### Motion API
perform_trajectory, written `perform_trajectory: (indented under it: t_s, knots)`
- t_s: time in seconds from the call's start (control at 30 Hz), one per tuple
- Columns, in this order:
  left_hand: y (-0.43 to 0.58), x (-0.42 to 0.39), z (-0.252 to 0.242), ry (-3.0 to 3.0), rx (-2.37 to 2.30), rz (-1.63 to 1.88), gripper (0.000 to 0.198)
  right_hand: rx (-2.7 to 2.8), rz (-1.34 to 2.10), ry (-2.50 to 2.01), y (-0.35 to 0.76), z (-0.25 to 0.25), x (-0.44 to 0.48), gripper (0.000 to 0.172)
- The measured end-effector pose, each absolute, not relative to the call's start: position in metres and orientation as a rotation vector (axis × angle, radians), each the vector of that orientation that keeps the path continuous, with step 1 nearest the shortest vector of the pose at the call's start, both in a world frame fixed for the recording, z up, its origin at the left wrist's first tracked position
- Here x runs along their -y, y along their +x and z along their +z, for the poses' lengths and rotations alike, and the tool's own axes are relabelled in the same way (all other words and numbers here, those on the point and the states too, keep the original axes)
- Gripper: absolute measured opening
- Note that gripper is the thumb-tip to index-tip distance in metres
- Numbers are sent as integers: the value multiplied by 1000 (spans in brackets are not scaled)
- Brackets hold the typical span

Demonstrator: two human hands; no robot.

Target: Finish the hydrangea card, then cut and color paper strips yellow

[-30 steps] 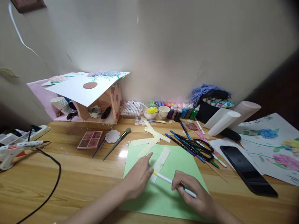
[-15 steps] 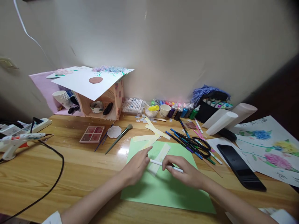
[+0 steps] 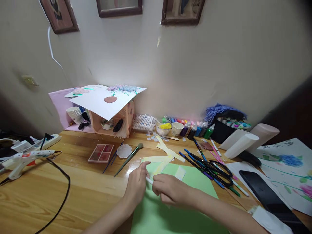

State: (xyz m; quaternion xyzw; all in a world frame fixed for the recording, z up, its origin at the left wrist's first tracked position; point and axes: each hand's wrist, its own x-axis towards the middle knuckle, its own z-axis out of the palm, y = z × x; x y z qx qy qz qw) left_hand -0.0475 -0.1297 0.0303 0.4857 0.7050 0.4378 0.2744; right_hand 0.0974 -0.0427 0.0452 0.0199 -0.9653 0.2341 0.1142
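Note:
A thin white marker (image 3: 149, 180) bridges my two hands above a green sheet of paper (image 3: 177, 221). My right hand (image 3: 172, 190) is closed around the marker's body, its fingers curled and covering most of it. At the other end, my left hand (image 3: 136, 183) grips the tip between thumb and bent fingers; the tip itself is hidden. Pale yellow paper strips (image 3: 168, 150) lie crossed beyond the sheet's far edge. Behind my right hand, a whitish strip (image 3: 180, 173) rests on the green sheet, partly covered.
Right of the sheet lie black scissors (image 3: 220, 174), several pencils and a phone (image 3: 265, 191). Paint bottles (image 3: 192, 131) and a paper cup (image 3: 177, 129) line the wall. On the left are a palette (image 3: 101, 153), a brush (image 3: 129, 159) and a glue gun (image 3: 26, 159) with its cord.
The view has tilted up, bringing picture frames into sight. My hands have drawn closer together, and less of the marker shows. My right hand has turned, its back now facing up.

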Motion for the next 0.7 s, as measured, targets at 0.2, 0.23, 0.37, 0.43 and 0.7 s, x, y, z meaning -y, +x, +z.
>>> perform_trajectory:
  t_s: [0.2,0.23,0.37,0.43,0.7]
  knots:
    - [-65,121,25,1361,-1935,1178,56,2908,604,133,79,49,22,19]
    - [-71,117,22,1386,-1964,1264,53,2914,600,114,72,53,10,19]
    - [-88,101,5,1423,-2226,1543,50,2826,418,-475,25,74,-61,21]
    - [-91,97,-4,1484,-2276,1508,47,2783,335,-614,-5,80,-96,19]
    - [-71,107,21,1777,-1939,1414,24,2688,1,-971,-69,68,-137,27]
